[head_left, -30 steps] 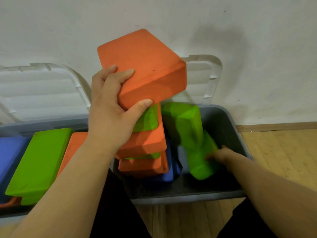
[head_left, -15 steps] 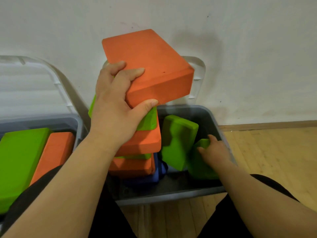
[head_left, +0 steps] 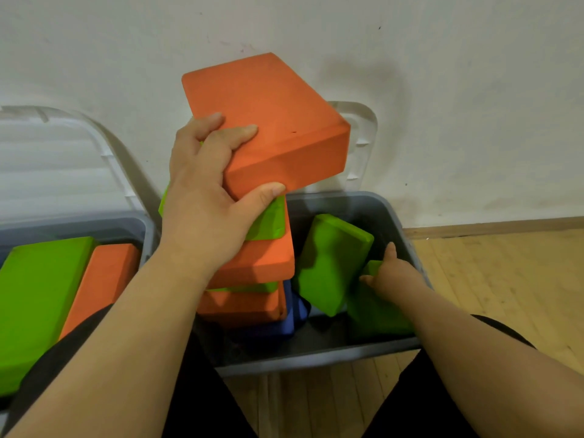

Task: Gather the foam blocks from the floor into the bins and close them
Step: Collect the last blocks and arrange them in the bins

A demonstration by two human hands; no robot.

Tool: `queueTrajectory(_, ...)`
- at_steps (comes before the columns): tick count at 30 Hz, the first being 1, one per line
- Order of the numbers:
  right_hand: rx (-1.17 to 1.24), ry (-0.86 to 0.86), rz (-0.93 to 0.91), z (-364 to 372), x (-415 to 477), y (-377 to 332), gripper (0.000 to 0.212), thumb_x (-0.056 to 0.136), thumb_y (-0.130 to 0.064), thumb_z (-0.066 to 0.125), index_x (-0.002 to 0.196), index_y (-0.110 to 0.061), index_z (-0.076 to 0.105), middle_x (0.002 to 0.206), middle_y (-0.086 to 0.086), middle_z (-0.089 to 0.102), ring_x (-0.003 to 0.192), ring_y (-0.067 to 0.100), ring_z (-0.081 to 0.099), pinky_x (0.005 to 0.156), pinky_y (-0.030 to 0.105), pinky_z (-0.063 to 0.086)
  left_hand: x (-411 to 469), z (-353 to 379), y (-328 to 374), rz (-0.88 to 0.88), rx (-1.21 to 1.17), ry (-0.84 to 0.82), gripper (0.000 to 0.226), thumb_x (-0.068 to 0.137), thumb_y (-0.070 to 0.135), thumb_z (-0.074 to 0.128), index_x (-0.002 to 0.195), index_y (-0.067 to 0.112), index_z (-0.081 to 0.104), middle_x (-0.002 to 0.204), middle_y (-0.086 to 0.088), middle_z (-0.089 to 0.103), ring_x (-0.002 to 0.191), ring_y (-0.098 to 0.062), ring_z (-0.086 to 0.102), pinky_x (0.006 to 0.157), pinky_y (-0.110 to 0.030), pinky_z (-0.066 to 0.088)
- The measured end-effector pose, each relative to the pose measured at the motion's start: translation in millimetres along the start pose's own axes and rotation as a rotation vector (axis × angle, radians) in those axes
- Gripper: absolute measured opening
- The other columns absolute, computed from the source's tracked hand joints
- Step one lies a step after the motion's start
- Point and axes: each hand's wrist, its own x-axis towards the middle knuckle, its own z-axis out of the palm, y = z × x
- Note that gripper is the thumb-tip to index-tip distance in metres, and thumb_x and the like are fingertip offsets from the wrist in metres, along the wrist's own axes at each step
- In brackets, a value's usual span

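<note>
Gently: shove green block (head_left: 374, 314) flat with right hand (head_left: 393, 276), hold unclear; lower orange block (head_left: 268, 121), clasped in left hand (head_left: 208, 200), alongside.

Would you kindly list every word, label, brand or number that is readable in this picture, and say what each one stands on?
None: no readable text shows anywhere.
The orange block in the left hand, the green blocks, the grey bin, the white lid and the wall are all plain. The wall has only a few small dark specks.
</note>
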Motion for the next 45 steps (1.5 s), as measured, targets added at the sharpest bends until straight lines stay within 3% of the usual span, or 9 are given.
queueTrajectory(4,0.060,-0.030,0.028,-4,-6,-2,0.123,0.085,-0.062,0.071,0.162,-0.016,-0.013,0.147,0.022,0.048,0.126,0.039,0.054,0.100,0.048,0.050,0,1,1,-0.001,-0.006,-0.002,0.067,0.078,0.051,0.080,0.139,0.038,0.055,0.149,0.010,0.030,0.145,-0.013,0.035,0.116,-0.038,0.037)
queueTrajectory(8,0.211,0.286,-0.172,-36,-17,-18,0.100,0.078,-0.063,0.073,0.158,-0.022,0.028,0.153,0.014,0.042,0.141,0.035,0.042,0.115,0.050,0.040,-1,0,2,-0.005,-0.008,-0.004,0.067,0.078,0.052,0.079,0.139,0.038,0.054,0.148,0.013,0.029,0.146,-0.015,0.034,0.116,-0.042,0.037)
queueTrajectory(14,1.504,-0.134,-0.413,-106,-81,-76,0.071,0.077,-0.055,0.068,0.143,-0.034,0.054,0.136,0.009,0.063,0.106,0.023,0.070,0.097,0.043,0.054,-1,2,2,0.014,0.001,-0.018,0.069,0.077,0.057,0.076,0.140,0.037,0.054,0.147,0.017,0.028,0.148,-0.017,0.032,0.120,-0.045,0.034)
queueTrajectory(22,1.452,-0.201,-0.528,-158,-117,-123,0.040,0.086,-0.051,0.072,0.120,-0.030,0.068,0.104,0.000,0.074,0.107,0.032,0.070,0.099,0.063,0.051,-4,16,12,0.044,0.040,-0.031,0.080,0.074,0.055,0.078,0.145,0.036,0.046,0.159,0.007,0.032,0.153,-0.025,0.025,0.119,-0.060,0.031)
queueTrajectory(27,1.659,0.114,-0.552,-165,-116,-101,0.027,0.093,-0.030,0.067,0.120,-0.028,0.067,0.102,-0.003,0.074,0.089,0.014,0.071,0.076,0.038,0.056,-12,21,12,-0.037,0.336,-0.090,0.115,0.076,0.068,0.068,0.163,0.024,0.006,0.170,-0.006,0.019,0.152,-0.027,0.030,0.118,-0.058,0.033)
queueTrajectory(31,1.336,0.373,-0.507,-155,-106,-52,0.076,0.080,-0.043,0.078,0.150,-0.036,0.048,0.133,-0.007,0.067,0.116,0.015,0.068,0.100,0.047,0.056,-11,21,4,0.043,0.593,-0.219,0.075,0.090,0.076,0.035,0.145,0.030,0.055,0.152,-0.002,0.054,0.139,-0.030,0.050,0.111,-0.058,0.038)
queueTrajectory(36,0.738,0.455,-0.414,-116,-111,-14,0.087,0.084,-0.048,0.078,0.157,-0.049,0.030,0.142,-0.014,0.057,0.115,0.009,0.060,0.096,0.026,0.049,-9,21,3,0.039,0.619,-0.249,0.070,0.092,0.076,0.031,0.138,0.033,0.062,0.148,0.000,0.058,0.139,-0.030,0.050,0.111,-0.056,0.038)
queueTrajectory(39,0.463,0.179,-0.370,-70,-107,5,0.090,0.086,-0.052,0.075,0.159,-0.047,0.022,0.134,-0.011,0.056,0.095,0.002,0.058,0.073,0.009,0.047,-10,19,3,0.039,0.608,-0.244,0.071,0.091,0.076,0.031,0.138,0.033,0.063,0.148,-0.001,0.058,0.138,-0.031,0.051,0.111,-0.057,0.039)
queueTrajectory(45,0.250,0.045,-0.310,-32,-84,-5,0.088,0.085,-0.066,0.067,0.159,-0.043,0.024,0.146,0.001,0.035,0.114,0.022,0.054,0.099,0.033,0.048,-10,22,5,0.039,0.618,-0.258,0.071,0.091,0.076,0.031,0.138,0.032,0.062,0.148,-0.001,0.058,0.139,-0.031,0.050,0.111,-0.057,0.038)
